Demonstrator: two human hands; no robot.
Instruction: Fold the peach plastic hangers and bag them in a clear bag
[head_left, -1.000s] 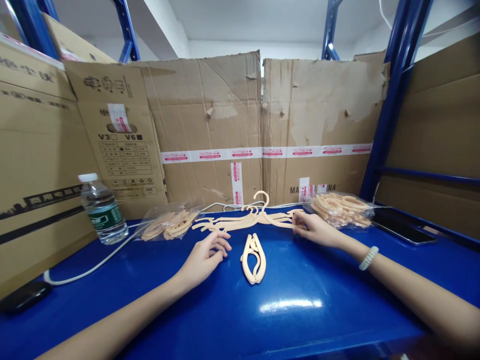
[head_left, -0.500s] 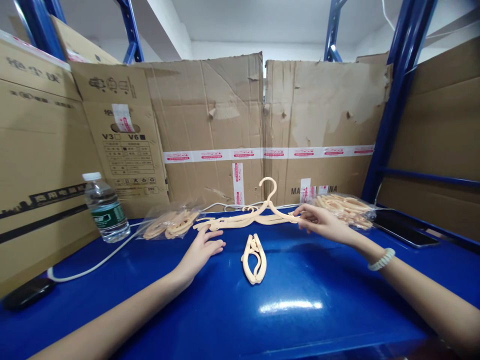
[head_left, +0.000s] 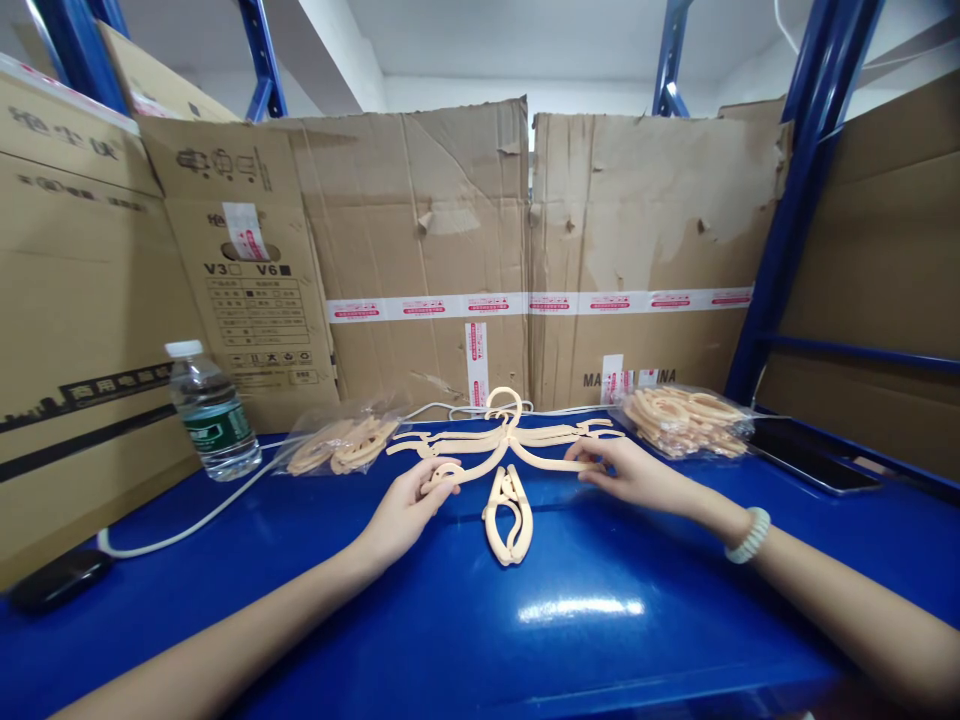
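Between my hands is an unfolded cream plastic clothes hanger (head_left: 480, 468), its hook pointing up and away from me. My left hand (head_left: 412, 497) pinches the end of its left arm. Closed round the right arm's end is my right hand (head_left: 624, 474), with a pale beaded band on the wrist. Just behind, other opened hangers (head_left: 551, 436) lie on the blue tabletop (head_left: 420, 620), partly covered by the held one. A folded hanger (head_left: 510, 520) rests nearer to me, below the held hanger's middle.
Clear bags of folded hangers lie at left (head_left: 345, 445) and right (head_left: 686, 420). A water bottle (head_left: 214, 415), a white cable (head_left: 195, 525) and a black object (head_left: 60, 580) are on the left. At right lies a dark phone (head_left: 814, 458). Cardboard (head_left: 420, 230) walls the back.
The hanger has come down and toward me, a little to the left. My left hand, loosely open at its end before, now grips it; my right hand has moved slightly nearer.
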